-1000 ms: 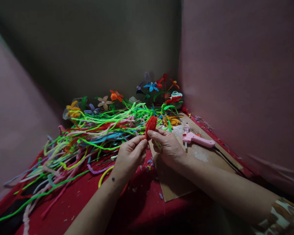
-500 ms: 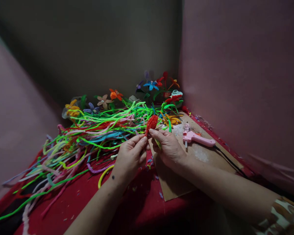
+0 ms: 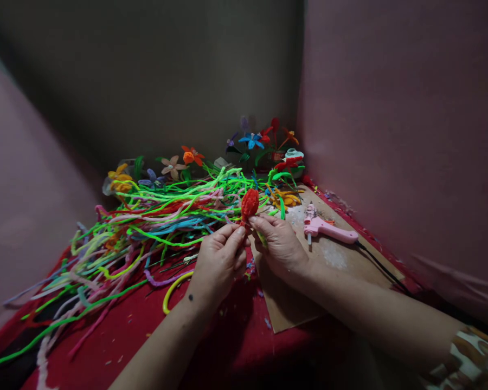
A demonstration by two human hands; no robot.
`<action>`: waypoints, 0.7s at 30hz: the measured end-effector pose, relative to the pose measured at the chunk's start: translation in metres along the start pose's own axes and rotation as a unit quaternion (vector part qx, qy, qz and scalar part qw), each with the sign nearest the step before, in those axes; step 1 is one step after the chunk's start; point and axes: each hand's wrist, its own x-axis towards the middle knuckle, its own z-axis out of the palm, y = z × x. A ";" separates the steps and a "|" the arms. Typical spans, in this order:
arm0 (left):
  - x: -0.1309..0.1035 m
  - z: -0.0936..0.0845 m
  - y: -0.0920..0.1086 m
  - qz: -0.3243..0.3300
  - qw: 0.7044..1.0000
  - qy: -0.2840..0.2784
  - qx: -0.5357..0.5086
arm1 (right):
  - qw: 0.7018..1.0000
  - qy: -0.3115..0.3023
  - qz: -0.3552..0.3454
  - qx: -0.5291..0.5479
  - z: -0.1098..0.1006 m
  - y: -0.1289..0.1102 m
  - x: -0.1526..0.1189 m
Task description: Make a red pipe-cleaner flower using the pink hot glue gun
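A fuzzy red bud-shaped piece (image 3: 250, 203) stands upright between my two hands, above the near edge of a brown board (image 3: 284, 303). My left hand (image 3: 223, 252) pinches the narrow base of the red piece from the left. On the other side, my right hand (image 3: 277, 244) is closed with thumb and fingertips at the same base. A short yellow-green piece (image 3: 262, 239) shows under its fingers. The fingertips of both hands almost meet, and they hide the lowest part of the red piece.
Many coloured pipe cleaners (image 3: 179, 216) cover the red cloth (image 3: 146, 336) at left. A pink glue gun (image 3: 333, 230) with a black cord lies on the board. Fuzzy flowers (image 3: 252, 141) stand at the back, near orange pieces (image 3: 287, 197).
The red piece has turned a little more upright and shifted slightly left. Both hands keep their hold, with only small finger movements.
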 end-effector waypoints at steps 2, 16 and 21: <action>0.000 -0.001 -0.001 0.007 1.000 0.005 0.008 | 1.000 -0.008 0.000 -0.003 0.000 0.001 0.000; 0.006 -0.011 0.001 0.033 0.999 0.039 0.007 | 0.994 -0.050 0.055 -0.084 -0.012 -0.011 0.005; 0.004 -0.013 0.001 0.052 0.997 0.026 0.052 | 0.991 -0.065 0.047 -0.104 -0.011 -0.014 0.006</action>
